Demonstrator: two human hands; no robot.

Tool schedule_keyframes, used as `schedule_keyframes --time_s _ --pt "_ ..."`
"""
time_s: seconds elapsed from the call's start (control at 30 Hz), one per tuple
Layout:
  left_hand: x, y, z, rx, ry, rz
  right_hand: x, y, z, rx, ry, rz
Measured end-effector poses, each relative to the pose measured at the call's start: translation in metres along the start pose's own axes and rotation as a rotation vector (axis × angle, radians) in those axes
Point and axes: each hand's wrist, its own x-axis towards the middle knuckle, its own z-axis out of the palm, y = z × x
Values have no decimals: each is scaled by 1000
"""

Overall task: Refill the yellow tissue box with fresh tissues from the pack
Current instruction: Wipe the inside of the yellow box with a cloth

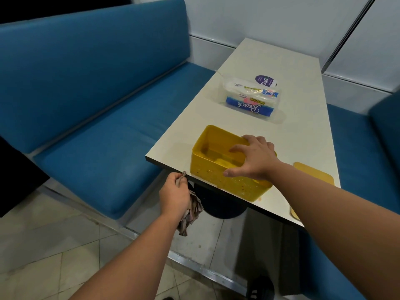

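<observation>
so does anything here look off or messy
Yes. The yellow box sits open and empty at the table's near edge, its front wall speckled with spots. Its lid lies apart to the right. The left hand holds a crumpled cloth off the table.

Yellow tissue box (207, 169) glossy speckled plastic under right fingers (238, 148), crumpled cloth (191, 215) (patterned) in left fingers (176, 180), pack (249, 100) shiny film, table (259, 61) smooth laminate, benches (97, 83) matt blue vinyl-like padding
</observation>
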Motion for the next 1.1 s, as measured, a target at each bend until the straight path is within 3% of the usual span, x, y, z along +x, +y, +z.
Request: schedule_keyframes --time_s 0.17,0.4,0.6,0.8,1.0,1.1 --pt "-3 4 -8 -66 5 37 8 3 -21 175 -93 57" --pt "-13 22 -10 -250 42 103 1 16 -49 876 -328 222" --pt "-21 56 -7 -370 117 305 -5 32 -51 1197 -579 375" --pt "-28 77 4 -326 148 535 -8 38 -48 1296 -556 349" --pt "-75 57 24 -196 -90 1067 -18 37 -61 1339 -519 285" --pt "-61 68 17 -193 35 1005 -21 37 -63 1331 -501 281"
